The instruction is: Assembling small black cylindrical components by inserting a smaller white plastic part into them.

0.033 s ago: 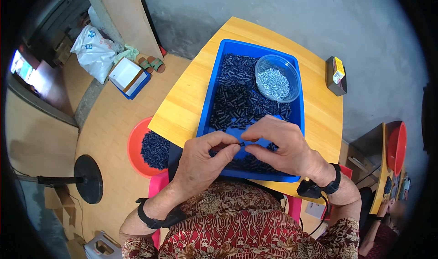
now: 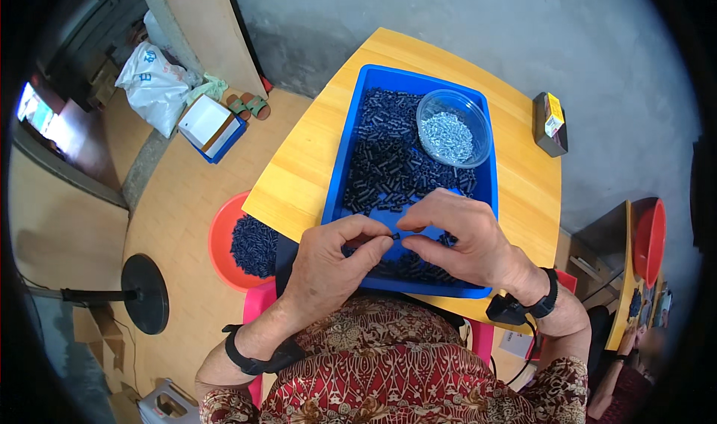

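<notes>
My left hand (image 2: 328, 263) pinches a small black plastic piece (image 2: 396, 236) between thumb and forefinger, above the near part of a blue tray (image 2: 334, 177). Close beside it is my right hand (image 2: 470, 241), its thumb and forefinger curved but apart, with nothing visible between them. Many short black plastic pieces (image 2: 385, 151) lie heaped in the tray, with more under my hands. At the tray's far right sits a clear round tub (image 2: 482, 129) of small silvery metal parts (image 2: 448, 136).
The tray rests on a wooden table (image 2: 299, 166). A red basin (image 2: 219, 237) of black pieces stands at the left. A black box (image 2: 549, 136) with a yellow carton is against the wall. Another person's arm (image 2: 612, 383) shows at the lower right, near another table.
</notes>
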The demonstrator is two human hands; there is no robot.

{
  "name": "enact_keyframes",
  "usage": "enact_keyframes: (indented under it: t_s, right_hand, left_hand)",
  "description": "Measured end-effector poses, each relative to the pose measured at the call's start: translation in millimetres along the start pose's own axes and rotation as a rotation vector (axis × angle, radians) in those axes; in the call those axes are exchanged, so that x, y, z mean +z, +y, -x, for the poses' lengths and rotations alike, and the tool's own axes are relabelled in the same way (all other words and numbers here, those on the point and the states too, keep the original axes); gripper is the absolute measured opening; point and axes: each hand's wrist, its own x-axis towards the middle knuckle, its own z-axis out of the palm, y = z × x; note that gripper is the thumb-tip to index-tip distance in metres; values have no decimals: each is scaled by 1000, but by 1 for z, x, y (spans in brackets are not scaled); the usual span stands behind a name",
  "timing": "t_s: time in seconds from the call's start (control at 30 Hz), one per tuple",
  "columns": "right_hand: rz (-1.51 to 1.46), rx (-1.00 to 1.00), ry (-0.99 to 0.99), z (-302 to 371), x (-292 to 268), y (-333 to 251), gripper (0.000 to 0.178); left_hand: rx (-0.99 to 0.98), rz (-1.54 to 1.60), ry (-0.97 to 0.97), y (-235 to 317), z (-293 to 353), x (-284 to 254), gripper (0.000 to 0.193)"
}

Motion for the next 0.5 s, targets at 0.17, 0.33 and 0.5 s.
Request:
enact_keyframes:
  t_s: [0.17, 0.33, 0.5]
  right_hand:
    - [-47, 39, 25, 5, 0, 3, 13]
    - [-101, 89, 35, 10, 4, 5, 11]
    - [-88, 124, 42, 13, 4, 7, 11]
  left_hand:
    - [5, -14, -7, 2, -1, 3, 13]
    - [2, -10, -6, 2, -1, 7, 14]
    - [1, -42, -28, 5, -3, 9, 15]
